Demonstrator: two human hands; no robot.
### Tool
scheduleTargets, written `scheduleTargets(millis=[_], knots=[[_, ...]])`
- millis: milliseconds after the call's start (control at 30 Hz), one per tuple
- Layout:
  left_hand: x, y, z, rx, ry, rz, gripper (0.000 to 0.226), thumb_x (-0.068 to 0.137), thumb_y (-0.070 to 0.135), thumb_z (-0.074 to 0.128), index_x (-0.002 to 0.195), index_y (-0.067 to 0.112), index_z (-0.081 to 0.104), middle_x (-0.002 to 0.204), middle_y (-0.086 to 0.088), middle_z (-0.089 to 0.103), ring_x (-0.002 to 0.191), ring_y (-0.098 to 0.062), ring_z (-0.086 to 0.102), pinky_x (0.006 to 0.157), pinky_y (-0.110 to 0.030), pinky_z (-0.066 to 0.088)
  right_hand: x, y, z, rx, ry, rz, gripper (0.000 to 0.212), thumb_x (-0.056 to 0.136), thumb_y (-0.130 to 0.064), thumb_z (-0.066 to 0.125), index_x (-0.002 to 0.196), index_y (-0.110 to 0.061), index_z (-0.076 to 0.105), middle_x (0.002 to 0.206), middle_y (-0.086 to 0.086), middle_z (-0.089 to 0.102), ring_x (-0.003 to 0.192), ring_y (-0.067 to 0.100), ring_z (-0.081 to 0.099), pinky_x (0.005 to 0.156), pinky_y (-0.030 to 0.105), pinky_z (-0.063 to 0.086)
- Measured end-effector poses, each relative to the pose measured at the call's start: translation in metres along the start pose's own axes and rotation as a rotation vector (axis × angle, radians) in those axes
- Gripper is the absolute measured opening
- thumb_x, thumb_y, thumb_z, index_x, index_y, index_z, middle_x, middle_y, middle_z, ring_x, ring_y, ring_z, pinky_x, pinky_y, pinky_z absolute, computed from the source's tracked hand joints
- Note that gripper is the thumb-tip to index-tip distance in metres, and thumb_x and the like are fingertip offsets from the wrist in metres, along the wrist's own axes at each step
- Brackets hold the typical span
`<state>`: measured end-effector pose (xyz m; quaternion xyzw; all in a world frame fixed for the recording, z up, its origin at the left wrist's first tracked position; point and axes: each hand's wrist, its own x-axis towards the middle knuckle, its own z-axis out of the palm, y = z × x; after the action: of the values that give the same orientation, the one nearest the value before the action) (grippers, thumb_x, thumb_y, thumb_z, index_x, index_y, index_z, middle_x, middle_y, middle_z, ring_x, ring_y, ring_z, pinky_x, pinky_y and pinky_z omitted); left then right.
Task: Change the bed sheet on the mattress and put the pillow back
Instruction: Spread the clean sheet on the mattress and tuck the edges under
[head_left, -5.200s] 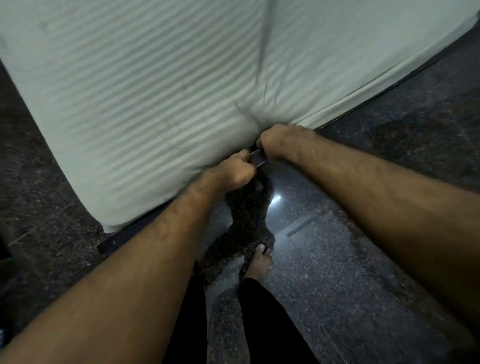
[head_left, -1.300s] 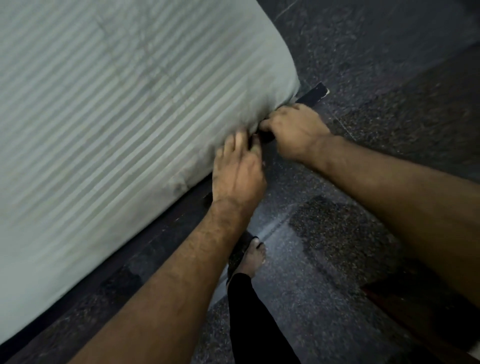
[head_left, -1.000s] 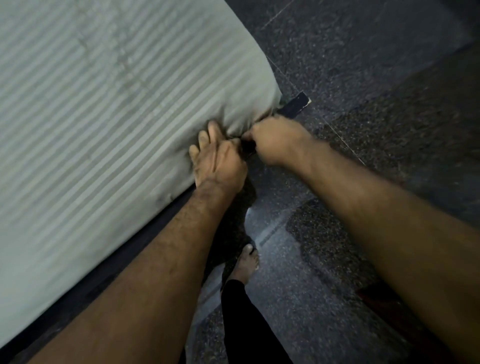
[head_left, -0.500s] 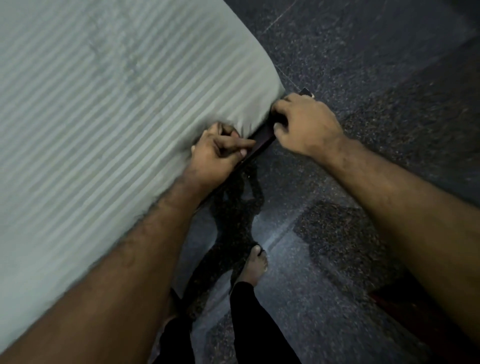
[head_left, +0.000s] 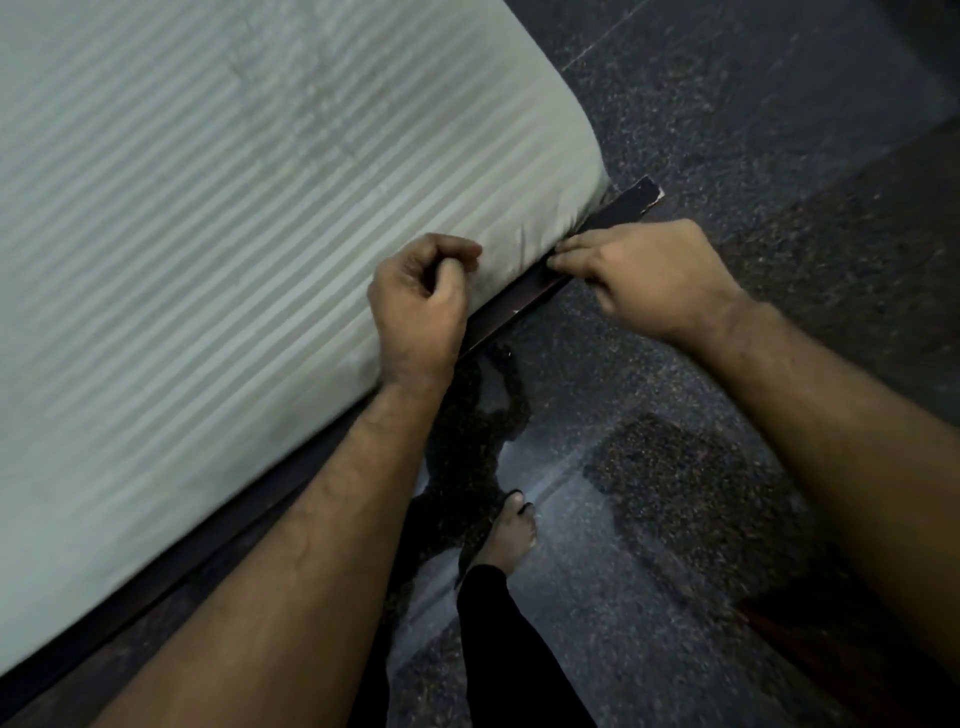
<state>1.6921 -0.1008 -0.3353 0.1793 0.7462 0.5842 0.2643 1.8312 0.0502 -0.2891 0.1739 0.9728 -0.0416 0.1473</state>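
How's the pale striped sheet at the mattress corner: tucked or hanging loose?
Tucked, as far as visible. The pale striped sheet wraps smoothly round the corner down to the dark wooden bed frame, with no loose edge hanging. The underside is hidden.

Right fingers (head_left: 563, 257) tucked under sheet (head_left: 260, 208)

No readable txt, labels, brand marks, nos. or signs were visible anywhere. The pale grey-green striped fabric bed sheet (head_left: 249, 218) carried only woven stripes, no tag or print. The dark wooden bed frame edge (head_left: 618, 205) and the dark speckled polished stone floor (head_left: 753, 130) were unmarked too.
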Motion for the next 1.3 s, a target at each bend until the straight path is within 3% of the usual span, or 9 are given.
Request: scheduleTargets(millis=[133,233,333,533,633,700,933,1133,1300], knots=[[-0.020,-0.011,-0.031,0.276,0.046,0.235,0.036,0.079,0.000,0.049,0.103,0.009,0.075,0.107,-0.004,0.069,0.102,-0.019,0.066,0.091,-0.044,0.054,0.000,-0.048,0.009,0.252,0.309,0.141,0.040,0.095,-0.017,0.051,0.134,-0.022,0.058,0.128,0.000,0.060,0.119,0.024,0.055,0.080,0.043,0.057],[-0.032,-0.018,-0.060,0.660,0.024,0.279,0.045,0.087,0.009,0.056,0.131,0.012,0.065,0.141,-0.009,0.058,0.130,-0.030,0.054,0.108,-0.048,0.044,0.022,-0.084,0.026,0.223,0.286,-0.004,0.049,0.098,-0.026,0.050,0.147,-0.021,0.049,0.154,0.004,0.045,0.138,0.025,0.045,0.104,0.041,0.042],[-0.033,-0.026,-0.097,0.917,0.025,0.238,0.048,0.095,0.016,0.054,0.143,0.011,0.054,0.156,-0.013,0.044,0.142,-0.034,0.042,0.114,-0.049,0.036,0.042,-0.120,0.038,0.209,0.188,-0.028,0.054,0.100,-0.032,0.047,0.152,-0.024,0.042,0.162,0.004,0.034,0.147,0.024,0.035,0.112,0.043,0.034],[-0.050,-0.025,-0.152,1.000,-0.236,0.247,0.036,0.089,0.010,0.060,0.124,0.008,0.068,0.139,-0.012,0.062,0.120,-0.036,0.062,0.097,-0.047,0.053,0.029,-0.157,0.040,0.267,0.255,0.180,0.048,0.094,-0.020,0.054,0.143,-0.023,0.054,0.150,-0.001,0.050,0.140,0.021,0.044,0.106,0.041,0.040],[-0.047,-0.006,-0.179,1.117,-0.236,0.189,0.018,0.095,0.017,0.055,0.104,0.011,0.069,0.111,-0.010,0.071,0.095,-0.038,0.067,0.082,-0.045,0.050,0.029,-0.173,0.017,0.165,0.164,0.251,0.034,0.088,-0.013,0.057,0.120,-0.015,0.068,0.124,0.005,0.066,0.115,0.029,0.062,0.095,0.042,0.045],[-0.045,0.007,-0.205,1.163,-0.189,0.122,0.020,0.097,0.020,0.054,0.106,0.010,0.068,0.107,-0.012,0.071,0.096,-0.038,0.066,0.084,-0.046,0.048,0.039,-0.191,-0.010,0.151,0.101,0.268,0.028,0.088,-0.011,0.054,0.112,-0.011,0.070,0.109,0.010,0.068,0.101,0.035,0.065,0.090,0.044,0.048],[-0.064,0.114,-0.303,1.119,-0.108,0.066,0.031,0.102,0.031,0.052,0.127,0.021,0.067,0.120,-0.005,0.072,0.112,-0.030,0.065,0.097,-0.040,0.045,0.045,-0.296,-0.139,0.363,0.089,0.128,0.037,0.099,-0.021,0.051,0.134,-0.012,0.058,0.139,0.009,0.054,0.123,0.033,0.055,0.100,0.047,0.048],[-0.122,0.234,-0.395,0.913,0.222,0.103,0.026,0.097,0.026,0.057,0.114,0.017,0.075,0.107,-0.009,0.077,0.100,-0.035,0.070,0.090,-0.044,0.053,-0.009,-0.383,-0.255,0.600,0.194,0.138,0.039,0.101,-0.026,0.054,0.138,-0.015,0.057,0.143,0.003,0.053,0.127,0.026,0.055,0.101,0.044,0.049],[-0.179,0.291,-0.454,0.836,0.321,0.029,0.022,0.098,0.025,0.060,0.113,0.020,0.076,0.107,-0.001,0.077,0.103,-0.029,0.069,0.089,-0.039,0.052,-0.042,-0.421,-0.327,0.600,0.242,0.016,0.037,0.101,-0.028,0.053,0.136,-0.017,0.059,0.142,0.000,0.053,0.126,0.022,0.054,0.100,0.041,0.048]])
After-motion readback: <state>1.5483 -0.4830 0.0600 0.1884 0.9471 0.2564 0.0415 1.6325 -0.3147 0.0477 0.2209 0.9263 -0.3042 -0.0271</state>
